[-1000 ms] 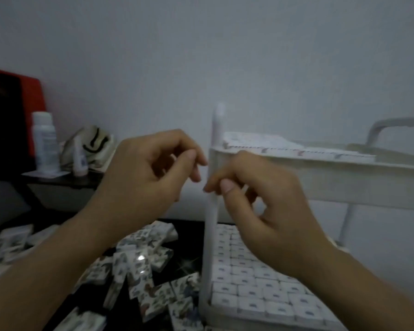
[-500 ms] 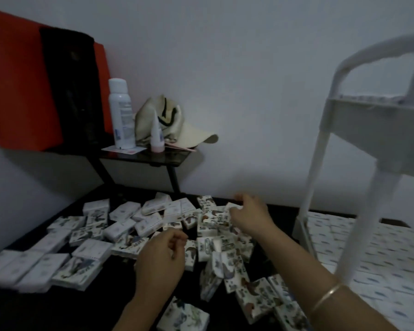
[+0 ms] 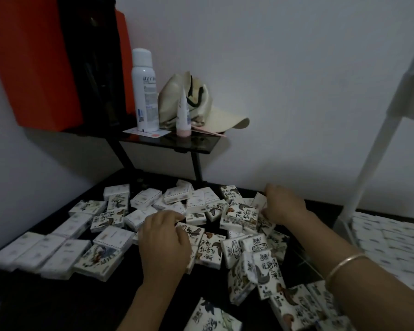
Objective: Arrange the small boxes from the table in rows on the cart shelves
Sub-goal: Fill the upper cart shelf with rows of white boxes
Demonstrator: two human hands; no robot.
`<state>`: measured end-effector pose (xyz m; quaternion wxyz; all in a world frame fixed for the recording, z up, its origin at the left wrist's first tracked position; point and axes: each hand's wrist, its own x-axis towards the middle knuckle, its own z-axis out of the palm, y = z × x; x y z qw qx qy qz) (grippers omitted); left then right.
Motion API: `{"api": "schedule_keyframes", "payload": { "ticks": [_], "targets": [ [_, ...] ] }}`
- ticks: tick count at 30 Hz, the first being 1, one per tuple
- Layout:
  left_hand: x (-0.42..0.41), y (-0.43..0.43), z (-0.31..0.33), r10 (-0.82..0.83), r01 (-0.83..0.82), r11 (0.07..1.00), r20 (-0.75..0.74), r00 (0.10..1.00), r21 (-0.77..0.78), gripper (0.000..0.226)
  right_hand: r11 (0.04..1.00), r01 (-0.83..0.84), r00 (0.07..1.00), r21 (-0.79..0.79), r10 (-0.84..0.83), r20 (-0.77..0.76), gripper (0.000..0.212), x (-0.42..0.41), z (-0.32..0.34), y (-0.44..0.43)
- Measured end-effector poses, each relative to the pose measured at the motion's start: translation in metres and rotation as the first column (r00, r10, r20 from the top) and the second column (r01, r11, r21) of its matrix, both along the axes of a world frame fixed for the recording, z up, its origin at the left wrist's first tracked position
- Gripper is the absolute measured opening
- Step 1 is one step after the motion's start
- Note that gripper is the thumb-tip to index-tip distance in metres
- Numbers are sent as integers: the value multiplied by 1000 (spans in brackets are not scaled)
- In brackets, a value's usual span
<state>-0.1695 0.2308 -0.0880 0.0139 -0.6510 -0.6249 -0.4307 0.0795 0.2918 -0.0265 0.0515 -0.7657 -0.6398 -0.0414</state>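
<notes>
Your left hand [image 3: 164, 237] and right hand [image 3: 285, 206] dropped from the cart [image 3: 378, 130] onto the small boxes [image 3: 239, 218], right hand at two o'clock.

Chinese characters mark the small boxes [image 3: 267, 271] — none clearly legible.

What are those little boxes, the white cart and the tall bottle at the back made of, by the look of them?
The boxes: probably printed card, faintly glossy; crisp folded edges, light glints.
The cart: smooth white tube leg, painted metal or plastic; cannot tell which.
The bottle: likely a metal spray can with white plastic cap; straight smooth cylinder with print.
</notes>
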Motion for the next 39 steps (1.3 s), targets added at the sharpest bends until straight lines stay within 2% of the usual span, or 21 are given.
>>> {"api": "schedule_keyframes", "payload": {
  "ticks": [3,7,9,10,11,12,14,16,19,21,26,31,34,39],
  "targets": [
    [-6,32,-3,32,-36,999,-95,995,-41,31,996,41,999,77,-41,-9,46,-1,9,-9],
    [-21,60,-11,86,-121,982,-221,971,-148,43,982,45,994,182,-26,-109,46,-3,26,-34],
    [-20,63,-11,83,-137,974,-276,957,-182,45,976,15,979,215,30,-203,48,-7,32,-48],
    [-18,63,-9,80,-144,970,-304,949,-196,47,975,-4,952,221,71,-297,49,-9,35,-54],
    [-18,63,-9,77,-150,966,-323,943,-209,48,976,-34,893,216,127,-433,52,-12,38,-61],
    [-19,63,-9,73,-152,964,-329,941,-220,49,974,-76,786,213,190,-588,54,-15,41,-68],
    [-24,61,-8,63,-140,964,-317,946,-228,49,960,-156,504,231,278,-817,51,-25,50,-82],
    [-30,60,-8,56,-133,967,-326,944,-218,49,949,-204,324,241,298,-898,38,-33,58,-96],
    [-31,56,-4,23,-84,982,-328,944,-172,52,942,-240,185,235,282,-941,28,-41,67,-116],
    [-27,48,1,-10,-27,991,-272,962,-132,52,941,-239,164,241,284,-945,24,-42,72,-127],
    [-11,11,23,-168,172,981,44,985,-94,50,936,-218,151,278,313,-938,23,-35,82,-148],
    [6,-39,52,-370,375,926,272,889,33,36,932,-214,173,291,330,-928,29,-27,97,-173],
    [11,-61,73,-440,457,888,371,818,46,33,928,-237,177,289,333,-926,30,-24,103,-186],
    [17,-107,124,-557,582,810,403,726,71,48,877,-317,187,361,431,-883,24,-10,123,-220]
  ]
}}
